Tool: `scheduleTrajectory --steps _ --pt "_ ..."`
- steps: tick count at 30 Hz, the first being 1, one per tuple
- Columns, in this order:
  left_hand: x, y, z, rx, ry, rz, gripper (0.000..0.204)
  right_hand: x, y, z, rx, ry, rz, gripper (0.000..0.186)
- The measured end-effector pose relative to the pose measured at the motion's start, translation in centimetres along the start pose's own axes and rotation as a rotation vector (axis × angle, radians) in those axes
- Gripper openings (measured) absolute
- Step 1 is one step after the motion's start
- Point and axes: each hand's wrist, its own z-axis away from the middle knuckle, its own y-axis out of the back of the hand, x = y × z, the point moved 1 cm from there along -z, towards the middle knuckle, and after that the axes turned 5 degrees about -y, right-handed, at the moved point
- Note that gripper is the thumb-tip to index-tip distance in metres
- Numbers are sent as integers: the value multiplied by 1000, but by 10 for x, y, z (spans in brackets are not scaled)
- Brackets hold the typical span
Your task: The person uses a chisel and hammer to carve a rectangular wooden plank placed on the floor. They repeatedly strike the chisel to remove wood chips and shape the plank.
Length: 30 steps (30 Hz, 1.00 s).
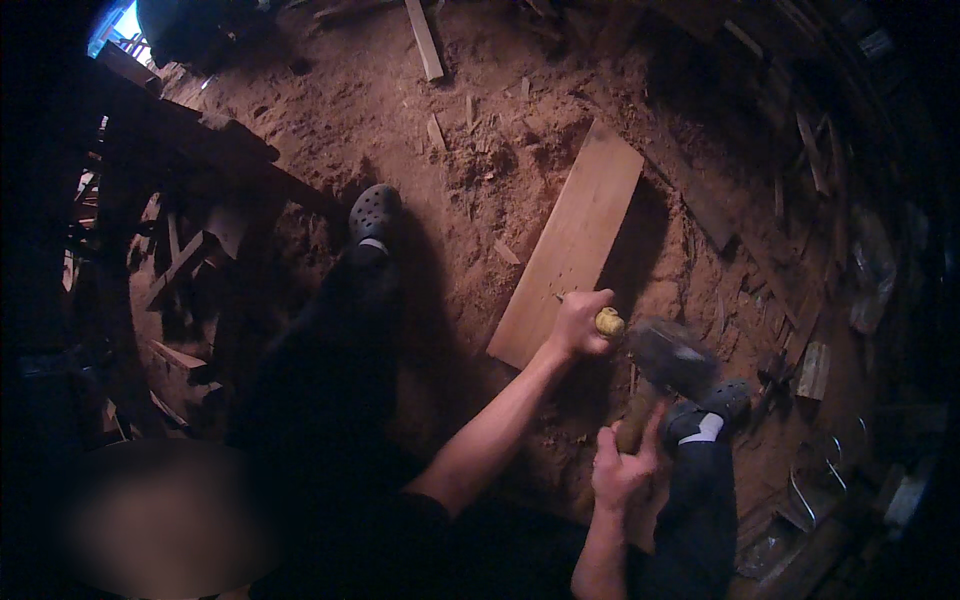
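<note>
A pale wooden board [585, 215] lies slantwise on the dirt floor between my feet. Over its near part, my left hand [577, 324] is closed round a yellow-handled chisel [609, 321]. The chisel's butt points right, and its small tip shows close to the board's face, beside a few dark marks. Just to the right, my right hand [625, 464] grips the wooden handle of a hammer [672, 357]. Its dark, heavy head is smeared by motion and stands a little apart from the chisel's butt.
My feet in dark clogs [376, 211] stand either side of the board. Wood scraps and chips litter the reddish ground, including a pale strip [424, 40] at the far side. Dark timber [190, 140] stands at left. Planks, a wood block [814, 371] and bent metal rods [803, 497] lie right.
</note>
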Motion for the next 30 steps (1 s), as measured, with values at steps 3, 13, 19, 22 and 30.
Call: scheduleTrajectory --steps 3,13,19,22,30 --pt "-14 -2 2 14 -66 -46 37 -4 -3 -14 108 435 309 66" --pt "-4 -1 0 33 -28 19 36 -3 -6 -11 -20 186 80 63" --pt "-7 -3 2 29 -13 17 35 8 -4 -2 57 157 95 67" --pt "-7 -2 1 23 -22 -6 35 12 -16 -10 58 325 172 67" --pt "3 3 -2 -15 9 -3 31 17 2 7 -211 -360 -447 79"
